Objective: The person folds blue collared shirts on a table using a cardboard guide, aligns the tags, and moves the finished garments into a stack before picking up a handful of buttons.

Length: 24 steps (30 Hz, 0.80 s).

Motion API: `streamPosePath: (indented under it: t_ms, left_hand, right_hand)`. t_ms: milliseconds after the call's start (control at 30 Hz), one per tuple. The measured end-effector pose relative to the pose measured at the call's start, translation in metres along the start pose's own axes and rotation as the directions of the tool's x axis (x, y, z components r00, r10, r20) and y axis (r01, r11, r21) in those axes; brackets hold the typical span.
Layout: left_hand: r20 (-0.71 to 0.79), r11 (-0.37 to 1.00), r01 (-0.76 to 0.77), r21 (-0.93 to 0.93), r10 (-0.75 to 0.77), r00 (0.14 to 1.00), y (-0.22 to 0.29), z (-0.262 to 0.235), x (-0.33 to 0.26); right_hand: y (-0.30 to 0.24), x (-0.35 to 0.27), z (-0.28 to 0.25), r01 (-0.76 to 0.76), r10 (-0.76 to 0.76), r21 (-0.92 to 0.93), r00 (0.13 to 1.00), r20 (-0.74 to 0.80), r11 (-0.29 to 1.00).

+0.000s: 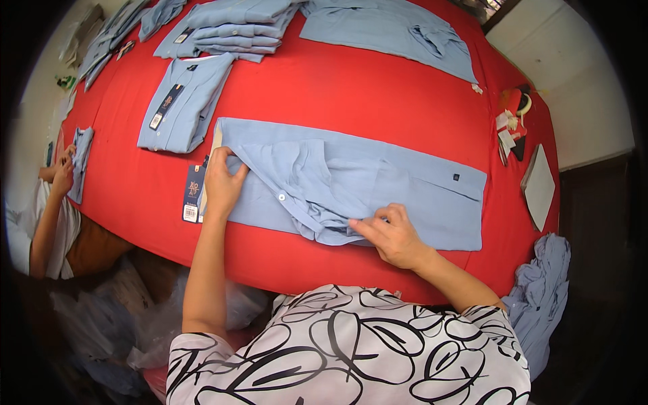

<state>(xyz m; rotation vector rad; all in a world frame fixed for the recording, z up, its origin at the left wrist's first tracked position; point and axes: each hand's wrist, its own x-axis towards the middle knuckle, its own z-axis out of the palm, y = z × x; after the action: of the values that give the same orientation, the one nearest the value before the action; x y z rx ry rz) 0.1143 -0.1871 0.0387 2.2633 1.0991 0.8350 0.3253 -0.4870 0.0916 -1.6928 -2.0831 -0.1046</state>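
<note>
A light blue shirt (425, 179) lies lengthwise on the red-covered table in front of me, its sides folded in. A loose, rumpled part of it, with a white button, is bunched over the middle. My left hand (225, 185) grips the shirt at its left end, thumb and fingers on the fabric. Beside that hand a dark blue hang tag (193, 194) sticks out from the shirt's edge. At the near edge of the bunched cloth, my right hand (395, 236) has its fingertips on the fabric, pinching it.
Folded blue shirts (233, 37) are stacked at the far left, with one tagged shirt (182, 104) nearer. Another shirt (391, 34) lies spread at the back. Tape and small items (516, 121) sit on the right. A co-worker's hands (63, 172) handle blue cloth at the left edge.
</note>
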Motion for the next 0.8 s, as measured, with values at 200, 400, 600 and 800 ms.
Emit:
streamPosePath:
  t_ms: [200,400,600,800]
  left_hand:
    - [0.003,0.977,0.137,-0.161,-0.138,0.990,0.004,-0.001,-0.002]
    - [-0.051,0.979,-0.107,-0.171,0.100,0.994,-0.015,-0.005,-0.001]
    - [0.052,0.907,-0.410,0.091,0.407,0.912,0.094,0.004,-0.005]
    - [0.171,0.983,-0.174,-0.066,0.183,0.968,0.097,0.053,0.020]
  right_hand:
    - [0.005,0.009,-0.011,0.057,-0.104,-0.156,0.943,-0.315,0.986]
    - [0.032,-0.029,0.001,-0.118,0.106,-0.168,0.992,-0.075,0.979]
    - [0.016,-0.030,-0.015,-0.344,0.371,0.191,0.921,-0.123,0.919]
    - [0.022,-0.043,-0.002,-0.260,0.269,0.099,0.959,-0.090,0.961]
